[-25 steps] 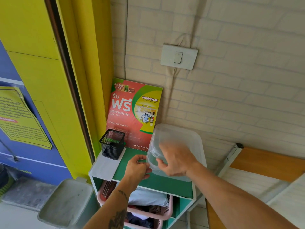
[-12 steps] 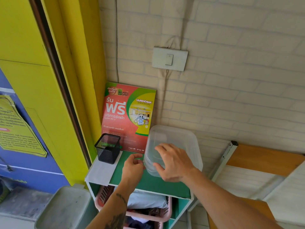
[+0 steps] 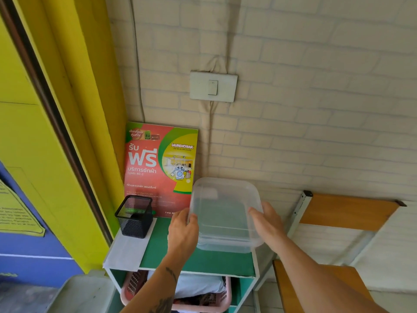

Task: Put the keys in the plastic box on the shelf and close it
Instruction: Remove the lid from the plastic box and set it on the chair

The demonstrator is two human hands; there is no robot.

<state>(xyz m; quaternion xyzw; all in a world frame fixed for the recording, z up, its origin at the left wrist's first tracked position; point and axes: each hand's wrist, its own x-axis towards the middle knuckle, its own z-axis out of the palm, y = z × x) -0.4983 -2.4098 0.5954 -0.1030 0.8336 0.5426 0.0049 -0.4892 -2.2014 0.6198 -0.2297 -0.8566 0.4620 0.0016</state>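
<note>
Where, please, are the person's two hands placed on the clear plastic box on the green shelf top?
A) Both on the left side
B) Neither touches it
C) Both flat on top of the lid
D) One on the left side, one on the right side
D: the left hand is against the left side of the clear plastic box and the right hand against its right side, above the green shelf top.

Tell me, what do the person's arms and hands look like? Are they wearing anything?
Both arms are bare, with no sleeves in view. The left forearm has dark tattoo marks, one small near the wrist and a bigger one lower down. The right forearm shows no markings. No gloves, and no rings or watch can be seen on the left hand or the right hand.
</note>
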